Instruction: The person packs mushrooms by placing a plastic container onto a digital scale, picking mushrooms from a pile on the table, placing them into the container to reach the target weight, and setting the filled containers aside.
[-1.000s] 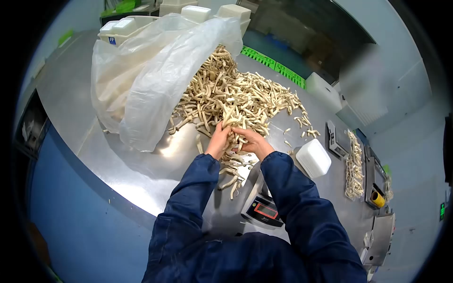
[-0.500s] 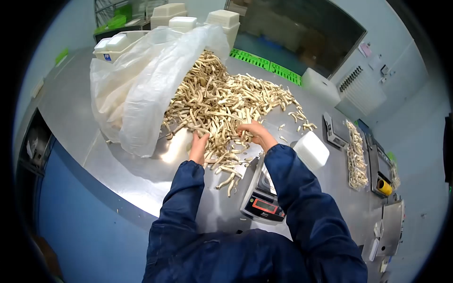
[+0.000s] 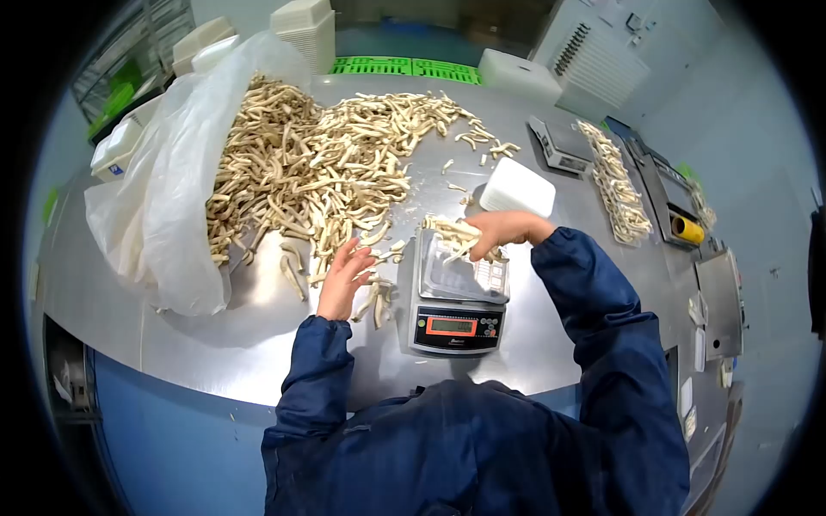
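A large heap of long, pale mushrooms spreads from a translucent plastic bag across the metal table. At the heap's near edge is my left hand, fingers apart and holding nothing I can see. To its right stands a digital scale with a clear plastic tray on its platform. My right hand is over the tray, fingers curled round a bunch of mushrooms. The bunch lies at the tray's far part; whether it rests on the bottom is hard to see.
White foam trays lie just behind my right hand. Further right are a second scale and a row of filled trays. Green crates line the back edge. Stacked white containers stand behind the bag.
My right hand has left the heap with mushrooms and moved right, over the scale's tray. My left hand has opened near the heap's edge. The view has shifted to the right.
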Tool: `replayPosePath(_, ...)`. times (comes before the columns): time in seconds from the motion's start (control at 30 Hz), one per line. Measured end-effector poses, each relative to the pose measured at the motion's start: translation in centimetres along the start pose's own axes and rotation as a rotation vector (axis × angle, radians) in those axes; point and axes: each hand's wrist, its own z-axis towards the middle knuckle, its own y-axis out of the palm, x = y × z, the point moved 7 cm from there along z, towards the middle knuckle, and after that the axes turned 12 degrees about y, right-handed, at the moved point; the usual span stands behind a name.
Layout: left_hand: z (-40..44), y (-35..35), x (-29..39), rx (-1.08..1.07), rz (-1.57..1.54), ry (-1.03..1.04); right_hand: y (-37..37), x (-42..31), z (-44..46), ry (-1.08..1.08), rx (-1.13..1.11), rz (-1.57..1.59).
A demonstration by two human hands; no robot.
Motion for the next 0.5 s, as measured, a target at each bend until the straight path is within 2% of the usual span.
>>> replayPosePath(0.17, -0.2, 4.2, -0.1, -0.098, 0.139, 0.015, 0.8, 2.5, -0.2, 0.071, 0.200, -0.375)
replayPosePath(0.23, -0.2, 3.7, 0.1, -0.175, 0.450, 0.105, 0.5, 2.9, -0.4, 0.077, 0.331, -0.453)
replayPosePath(0.27, 0.2, 2.3, -0.7, -0.181, 0.616, 0.157, 0.1, 3.5, -0.6, -0.016, 0.389, -0.437)
replayPosePath(0.37, -1.4, 0.1, -0.3, 0.014, 1.217, 0.658, -0.7, 4.2, -3.3, -0.122, 0.568, -0.246)
replayPosePath(0.4, -1.5, -0.7, -0.8, 0.020, 1.387, 0.656, -0.8, 3.8, -5.1, -0.137, 0.601, -0.190)
replayPosePath(0.43, -2.1, -0.9, -0.8, 0.118, 1.468, 0.705, -0.9, 4.6, -6.2, -0.189, 0.661, -0.052)
replayPosePath(0.5, -3.4, -1.6, -3.0, 0.045, 1.546, 0.322, -0.5, 7.1, -8.9, -0.222, 0.785, 0.246)
